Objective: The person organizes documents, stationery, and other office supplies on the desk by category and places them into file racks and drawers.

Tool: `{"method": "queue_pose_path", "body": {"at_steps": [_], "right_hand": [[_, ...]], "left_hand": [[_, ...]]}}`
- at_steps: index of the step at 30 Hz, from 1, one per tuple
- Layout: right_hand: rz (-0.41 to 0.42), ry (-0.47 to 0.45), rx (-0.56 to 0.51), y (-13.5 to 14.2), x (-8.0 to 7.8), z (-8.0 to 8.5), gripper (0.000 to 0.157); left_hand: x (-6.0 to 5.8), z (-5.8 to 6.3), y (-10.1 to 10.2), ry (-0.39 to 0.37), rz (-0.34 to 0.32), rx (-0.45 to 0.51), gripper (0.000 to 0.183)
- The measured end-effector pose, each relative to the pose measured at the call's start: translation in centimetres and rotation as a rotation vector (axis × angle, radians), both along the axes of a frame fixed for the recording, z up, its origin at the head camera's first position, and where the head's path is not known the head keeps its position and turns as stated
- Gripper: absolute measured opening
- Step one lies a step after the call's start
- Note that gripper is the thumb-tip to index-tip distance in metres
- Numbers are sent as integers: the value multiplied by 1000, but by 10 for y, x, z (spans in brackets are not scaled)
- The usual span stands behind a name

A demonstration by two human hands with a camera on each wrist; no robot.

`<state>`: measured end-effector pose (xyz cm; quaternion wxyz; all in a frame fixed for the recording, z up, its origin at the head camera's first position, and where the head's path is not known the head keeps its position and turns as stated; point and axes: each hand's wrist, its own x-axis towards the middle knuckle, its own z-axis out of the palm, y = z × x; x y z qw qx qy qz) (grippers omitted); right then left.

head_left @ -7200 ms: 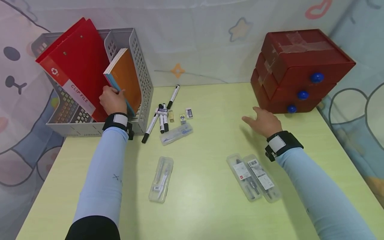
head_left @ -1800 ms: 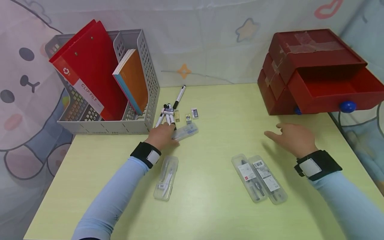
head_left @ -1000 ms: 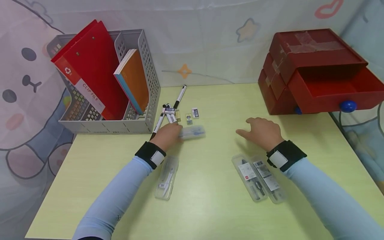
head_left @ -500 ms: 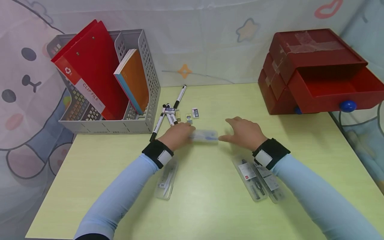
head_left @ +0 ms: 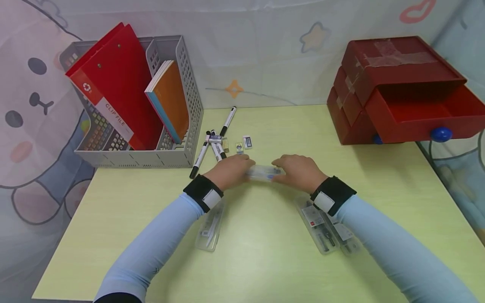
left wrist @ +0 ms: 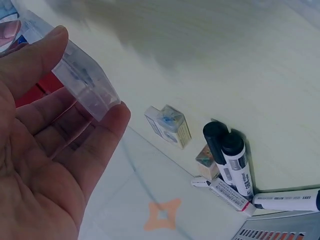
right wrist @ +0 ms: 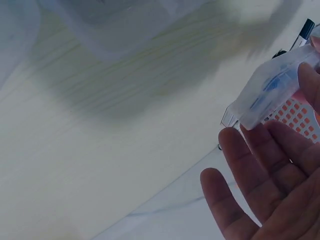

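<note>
Held between both hands above the middle of the table is a long clear plastic case (head_left: 262, 173) with something blue inside. My left hand (head_left: 233, 170) pinches its left end; in the left wrist view the thumb lies over the case (left wrist: 85, 80) and the fingers are beneath. At the other end, my right hand (head_left: 301, 172) has its thumb and fingers around the case. In the right wrist view fingertips touch the edge of the case (right wrist: 275, 82), and the thumb overlaps its face.
A grey basket (head_left: 140, 160) holds a red clip file (head_left: 117, 84) and orange notebook (head_left: 172, 101). Beside it lie several markers (head_left: 198, 160) and small boxes (head_left: 247, 142). More clear cases (head_left: 210, 229) lie in front. At right, a red drawer unit (head_left: 398, 63) has one drawer (head_left: 420, 122) pulled out.
The upper drawer has been pulled out. My left hand has left the notebook, picked up the clear case and carried it right; my right hand has moved left and met the case's right end.
</note>
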<state>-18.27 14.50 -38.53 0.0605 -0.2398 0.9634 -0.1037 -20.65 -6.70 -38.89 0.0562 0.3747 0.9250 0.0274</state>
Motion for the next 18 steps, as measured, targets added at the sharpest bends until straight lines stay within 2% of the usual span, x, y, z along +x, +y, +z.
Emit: {"method": "queue_pose_path", "body": {"at_steps": [3, 11, 18], "right_hand": [[13, -1, -7, -1, 1, -1, 49], [31, -10, 3, -4, 1, -2, 52], [60, 12, -3, -3, 1, 2, 46]], "left_hand": [[0, 0, 1, -13, -4, 0, 36], [0, 2, 1, -25, -14, 14, 40], [-1, 2, 0, -13, -15, 34, 44]]}}
